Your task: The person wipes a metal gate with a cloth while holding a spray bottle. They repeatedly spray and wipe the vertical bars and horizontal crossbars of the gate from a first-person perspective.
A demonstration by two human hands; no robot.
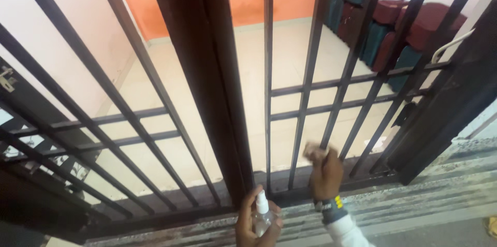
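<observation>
Dark metal gate (207, 71), barred: a small clear spray bottle (262, 215) is gripped upright in the left hand (257, 225) near the bottom rail — a crumpled cloth (314, 152) is clamped in the right hand (326, 174) and pressed against a lower bar.

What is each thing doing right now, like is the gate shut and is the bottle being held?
Left hand: wrapped around the spray bottle.
Spray bottle: upright, held, nozzle at the top.
Right hand: pressing a crumpled cloth to a bar.
Cloth: bunched up, against the gate.
Barred gate: its two leaves stand together, shut.
Suitcases: closed, stacked by the far wall.
</observation>
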